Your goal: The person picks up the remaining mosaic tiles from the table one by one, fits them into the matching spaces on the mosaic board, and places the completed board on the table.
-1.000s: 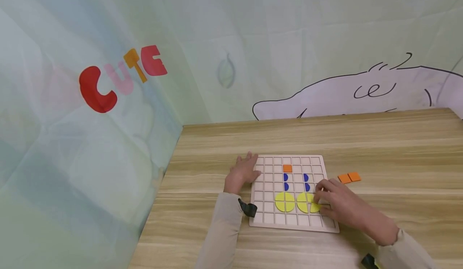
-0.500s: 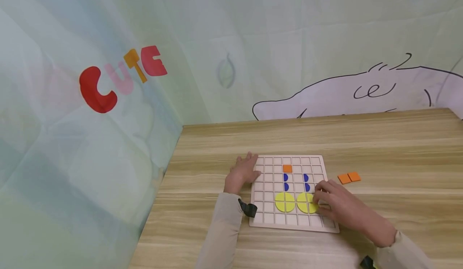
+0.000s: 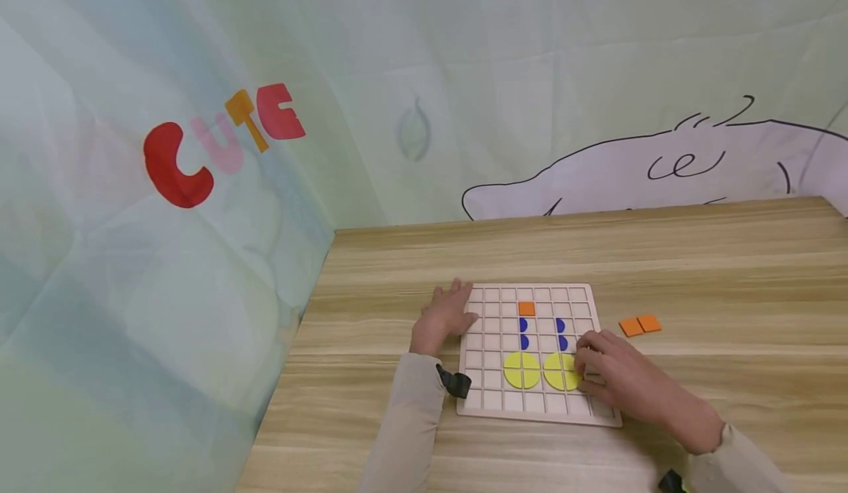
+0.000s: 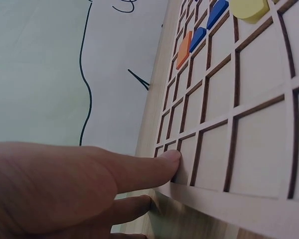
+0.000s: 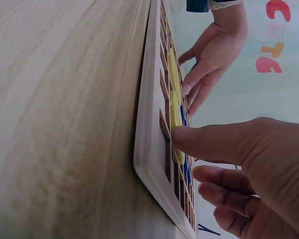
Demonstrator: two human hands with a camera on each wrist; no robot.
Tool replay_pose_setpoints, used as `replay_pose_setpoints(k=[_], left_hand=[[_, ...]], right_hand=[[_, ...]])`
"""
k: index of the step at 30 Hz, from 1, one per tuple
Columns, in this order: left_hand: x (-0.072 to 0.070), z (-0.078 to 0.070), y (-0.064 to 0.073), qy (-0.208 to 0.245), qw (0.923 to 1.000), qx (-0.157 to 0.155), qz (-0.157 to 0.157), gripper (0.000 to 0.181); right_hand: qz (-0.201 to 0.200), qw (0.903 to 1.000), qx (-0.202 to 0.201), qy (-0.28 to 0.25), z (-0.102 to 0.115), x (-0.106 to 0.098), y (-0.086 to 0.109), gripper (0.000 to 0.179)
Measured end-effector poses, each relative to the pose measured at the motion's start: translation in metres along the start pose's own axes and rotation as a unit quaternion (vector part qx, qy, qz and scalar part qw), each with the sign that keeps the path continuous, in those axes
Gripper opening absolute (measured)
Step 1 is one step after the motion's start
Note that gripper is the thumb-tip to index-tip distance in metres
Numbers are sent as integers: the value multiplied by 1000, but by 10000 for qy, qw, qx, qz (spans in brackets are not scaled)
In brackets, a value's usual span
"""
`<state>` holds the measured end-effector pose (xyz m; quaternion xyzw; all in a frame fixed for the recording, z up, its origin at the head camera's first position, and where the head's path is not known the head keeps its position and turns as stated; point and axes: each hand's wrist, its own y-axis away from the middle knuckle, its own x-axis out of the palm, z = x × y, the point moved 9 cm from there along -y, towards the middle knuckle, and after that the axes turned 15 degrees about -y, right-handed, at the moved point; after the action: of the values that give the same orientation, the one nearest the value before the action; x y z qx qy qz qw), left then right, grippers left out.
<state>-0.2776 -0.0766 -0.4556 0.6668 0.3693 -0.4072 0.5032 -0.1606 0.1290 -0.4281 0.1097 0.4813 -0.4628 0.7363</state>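
A pale board (image 3: 493,402) with a grid of square recesses lies on the table. My left hand (image 3: 444,316) rests at its left edge; in the left wrist view the thumb (image 4: 170,157) lies on the board's corner, the other fingers outside the rim. My right hand (image 3: 623,371) is at the right yellow circle (image 3: 555,370), made of quarter pieces. Its thumb (image 5: 182,134) touches a yellow quarter-circle piece (image 5: 175,117), with the bent fingers close by, pinching it at the side. Part of that piece is hidden. A second yellow circle (image 3: 514,370) sits to the left.
An orange square (image 3: 526,308) and several blue half-circle pieces (image 3: 560,325) sit in the board above the circles. Two more orange squares (image 3: 640,325) lie on the wooden table (image 3: 729,279) to the right. A printed cloth (image 3: 371,110) hangs behind.
The lower right yellow quarter has shifted slightly left and now lines up with its circle. My right hand has hardly moved, and the left hand stays where it was.
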Motion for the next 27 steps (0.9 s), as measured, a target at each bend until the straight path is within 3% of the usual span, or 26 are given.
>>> replay_pose_setpoints(k=[14, 21, 27], left_hand=[[-1, -1, 1, -27, 10000, 32, 16, 61], [-2, -1, 2, -8, 10000, 31, 10, 61], [-2, -2, 2, 50, 10000, 20, -1, 60]], right_hand=[[47, 9999, 97, -80, -1, 1, 1, 24], [-140, 9998, -32, -105, -2, -3, 1, 27], [-167, 9998, 85, -70, -6, -9, 2, 26]])
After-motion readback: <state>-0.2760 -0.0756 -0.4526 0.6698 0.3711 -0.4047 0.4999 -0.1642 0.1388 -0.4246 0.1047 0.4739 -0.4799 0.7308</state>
